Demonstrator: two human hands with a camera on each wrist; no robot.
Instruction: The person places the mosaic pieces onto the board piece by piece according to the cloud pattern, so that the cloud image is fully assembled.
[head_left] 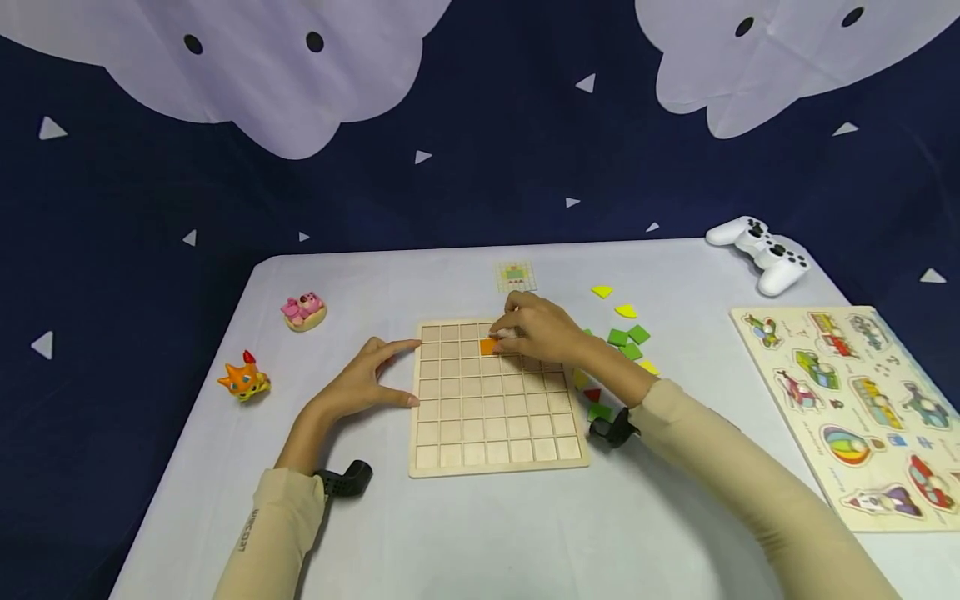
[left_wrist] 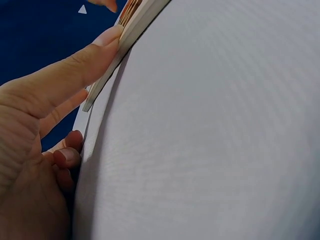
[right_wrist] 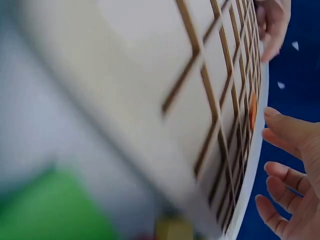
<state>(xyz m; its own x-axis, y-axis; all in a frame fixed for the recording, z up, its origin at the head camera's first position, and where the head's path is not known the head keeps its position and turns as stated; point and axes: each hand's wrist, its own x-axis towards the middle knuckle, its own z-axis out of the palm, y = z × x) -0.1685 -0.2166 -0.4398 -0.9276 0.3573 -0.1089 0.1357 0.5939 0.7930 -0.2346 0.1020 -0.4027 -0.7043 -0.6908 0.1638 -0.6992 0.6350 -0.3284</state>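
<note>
A square wooden grid board (head_left: 480, 408) lies flat, with an orange tile (head_left: 488, 347) in a cell of its upper part. My left hand (head_left: 360, 382) touches the board's left edge with thumb and index finger nearly straight and spread; the left wrist view shows the thumb against the rim. My right hand (head_left: 542, 330) hovers over the upper board, just right of the orange tile. In the right wrist view its fingers (right_wrist: 287, 125) are loosely bent beside the tile, with nothing visible between thumb and index fingertip.
Green tiles (head_left: 631, 352) and yellow tiles (head_left: 602, 292) lie right of the board, near a red triangle (head_left: 592, 395). A pattern card (head_left: 516, 276) is behind the board. Two figurines (head_left: 244, 381) stand left. A game controller (head_left: 761, 252) and picture puzzle (head_left: 817, 433) lie right.
</note>
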